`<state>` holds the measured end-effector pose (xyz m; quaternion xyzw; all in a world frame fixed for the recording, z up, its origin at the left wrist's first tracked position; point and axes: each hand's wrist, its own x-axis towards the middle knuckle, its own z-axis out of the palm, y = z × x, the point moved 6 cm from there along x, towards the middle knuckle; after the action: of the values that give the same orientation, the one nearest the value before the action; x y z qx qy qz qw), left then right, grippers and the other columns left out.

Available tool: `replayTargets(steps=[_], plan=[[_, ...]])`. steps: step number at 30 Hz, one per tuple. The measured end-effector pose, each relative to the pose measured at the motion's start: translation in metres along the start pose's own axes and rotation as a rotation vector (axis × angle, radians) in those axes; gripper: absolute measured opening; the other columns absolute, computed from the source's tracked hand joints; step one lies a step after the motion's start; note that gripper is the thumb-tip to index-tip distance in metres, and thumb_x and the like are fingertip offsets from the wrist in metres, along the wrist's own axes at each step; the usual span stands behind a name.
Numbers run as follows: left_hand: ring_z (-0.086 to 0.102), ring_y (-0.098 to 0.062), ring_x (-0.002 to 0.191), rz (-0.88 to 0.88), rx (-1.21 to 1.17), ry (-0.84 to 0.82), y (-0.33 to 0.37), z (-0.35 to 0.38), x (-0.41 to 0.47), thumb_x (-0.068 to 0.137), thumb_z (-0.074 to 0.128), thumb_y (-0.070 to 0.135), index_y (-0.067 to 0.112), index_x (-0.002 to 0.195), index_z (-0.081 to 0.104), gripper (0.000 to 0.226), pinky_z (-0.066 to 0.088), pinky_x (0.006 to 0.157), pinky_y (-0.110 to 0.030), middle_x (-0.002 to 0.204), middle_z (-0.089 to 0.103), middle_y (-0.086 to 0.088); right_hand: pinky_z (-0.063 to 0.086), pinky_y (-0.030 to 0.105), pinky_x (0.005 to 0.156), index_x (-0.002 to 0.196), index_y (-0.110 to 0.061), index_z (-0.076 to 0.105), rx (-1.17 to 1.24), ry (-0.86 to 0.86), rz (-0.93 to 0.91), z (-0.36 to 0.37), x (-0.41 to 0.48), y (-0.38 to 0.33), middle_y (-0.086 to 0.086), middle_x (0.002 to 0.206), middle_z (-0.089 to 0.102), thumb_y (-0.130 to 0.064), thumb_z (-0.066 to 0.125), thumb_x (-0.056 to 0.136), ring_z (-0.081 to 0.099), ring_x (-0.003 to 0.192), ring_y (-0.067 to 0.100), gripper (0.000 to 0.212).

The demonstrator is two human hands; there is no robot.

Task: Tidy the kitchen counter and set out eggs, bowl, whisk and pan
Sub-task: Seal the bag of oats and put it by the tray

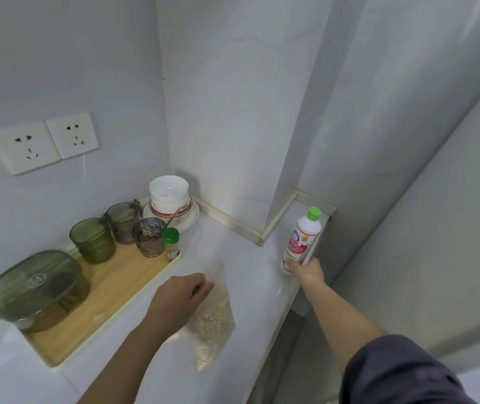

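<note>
My right hand [307,272] grips the base of a white bottle with a green cap [302,237], held upright at the counter's far right corner. My left hand [180,298] holds the top of a clear plastic bag of pale grains [214,322] that lies on the white counter [244,266]. White bowls [168,189] are stacked on a plate in the back corner.
A wooden tray [110,290] on the left carries a green lidded container [34,290], a green cup [93,240], two glass cups and a small green-capped spice jar [171,243]. Two wall sockets [43,141] sit above. The counter edge drops off at right.
</note>
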<state>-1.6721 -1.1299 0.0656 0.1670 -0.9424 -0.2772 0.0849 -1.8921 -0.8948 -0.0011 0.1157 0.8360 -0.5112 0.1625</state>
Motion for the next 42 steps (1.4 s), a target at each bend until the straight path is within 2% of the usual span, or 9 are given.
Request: replayTargets(steps=[8, 14, 19, 24, 27, 29, 31, 36, 42], plan=[[0.045, -0.013, 0.058, 0.2, 0.397, -0.135, -0.017, -0.012, -0.017, 0.096, 0.027, 0.055, 0.021, 0.074, 0.04, 0.043, 0.032, 0.053, -0.027, 0.057, 0.039, 0.007, 0.043, 0.037, 0.1, 0.144, -0.017, 0.036, -0.357, -0.606, -0.025, 0.061, -0.06, -0.005, 0.005, 0.145, 0.04, -0.02, 0.067, 0.086, 0.043, 0.127, 0.024, 0.066], [0.05, -0.017, 0.064, 0.239, 0.5, -0.149, -0.039, -0.024, -0.019, 0.097, 0.031, 0.054, 0.022, 0.079, 0.041, 0.038, 0.039, 0.061, -0.031, 0.072, 0.056, 0.002, 0.032, 0.029, 0.103, 0.151, -0.038, 0.009, -0.669, -1.043, -0.325, 0.134, -0.123, -0.019, -0.002, 0.154, 0.023, -0.027, 0.083, 0.073, 0.026, 0.14, 0.019, 0.108], [0.047, -0.015, 0.06, 0.169, 0.385, -0.067, -0.056, -0.025, -0.027, 0.092, 0.034, 0.058, 0.022, 0.074, 0.041, 0.041, 0.035, 0.056, -0.03, 0.066, 0.051, 0.006, 0.042, 0.022, 0.09, 0.151, -0.03, 0.012, -0.572, -1.091, -0.437, 0.179, -0.143, -0.013, 0.0, 0.135, 0.035, -0.014, 0.085, 0.069, 0.038, 0.123, 0.013, 0.11], [0.053, 0.002, 0.079, -0.101, -0.127, 0.18, -0.095, -0.029, -0.065, 0.079, 0.061, 0.057, 0.033, 0.092, 0.052, 0.029, 0.043, 0.064, -0.018, 0.085, 0.055, 0.02, 0.05, 0.034, 0.096, 0.137, -0.024, 0.03, -0.495, -1.173, -0.504, 0.192, -0.151, -0.013, -0.013, 0.119, 0.047, -0.008, 0.086, 0.061, 0.05, 0.116, 0.015, 0.095], [0.048, 0.005, 0.112, -0.289, -0.276, 0.078, -0.121, -0.007, -0.094, 0.062, 0.069, 0.07, 0.035, 0.13, 0.038, 0.082, 0.045, 0.091, -0.021, 0.125, 0.047, 0.026, 0.054, 0.032, 0.09, 0.125, -0.027, 0.046, -0.512, -1.255, -0.544, 0.194, -0.155, -0.008, -0.014, 0.115, 0.056, 0.007, 0.081, 0.066, 0.055, 0.114, 0.011, 0.076], [0.041, 0.002, 0.123, -0.329, -0.289, -0.073, -0.125, 0.01, -0.101, 0.053, 0.072, 0.075, 0.041, 0.143, 0.022, 0.108, 0.04, 0.101, -0.023, 0.139, 0.034, 0.03, 0.054, 0.045, 0.092, 0.13, -0.028, 0.049, -0.505, -1.261, -0.576, 0.197, -0.15, 0.003, -0.007, 0.125, 0.058, 0.003, 0.086, 0.059, 0.055, 0.121, 0.016, 0.087], [0.039, 0.004, 0.122, -0.292, -0.247, -0.19, -0.117, 0.021, -0.097, 0.056, 0.078, 0.065, 0.056, 0.138, 0.014, 0.105, 0.039, 0.099, -0.019, 0.139, 0.027, 0.036, 0.048, 0.055, 0.096, 0.137, -0.028, 0.044, -0.539, -1.251, -0.626, 0.2, -0.146, 0.011, -0.004, 0.133, 0.054, -0.008, 0.093, 0.049, 0.05, 0.127, 0.019, 0.103], [0.048, 0.013, 0.102, -0.237, -0.302, -0.214, -0.105, 0.037, -0.082, 0.057, 0.086, 0.045, 0.06, 0.112, 0.038, 0.075, 0.039, 0.079, 0.0, 0.114, 0.046, 0.038, 0.048, 0.029, 0.097, 0.128, -0.042, 0.044, -0.701, -1.109, -0.658, 0.204, -0.143, 0.009, -0.023, 0.123, 0.053, -0.023, 0.094, 0.041, 0.051, 0.116, -0.002, 0.102], [0.055, 0.006, 0.107, -0.321, -0.427, -0.046, -0.121, 0.042, -0.084, 0.054, 0.087, 0.05, 0.047, 0.122, 0.05, 0.077, 0.049, 0.085, -0.014, 0.116, 0.056, 0.029, 0.053, 0.025, 0.058, 0.109, -0.021, 0.061, -0.516, -1.226, -0.413, 0.213, -0.136, 0.013, -0.015, 0.081, 0.07, 0.017, 0.08, 0.059, 0.067, 0.074, 0.001, 0.065]])
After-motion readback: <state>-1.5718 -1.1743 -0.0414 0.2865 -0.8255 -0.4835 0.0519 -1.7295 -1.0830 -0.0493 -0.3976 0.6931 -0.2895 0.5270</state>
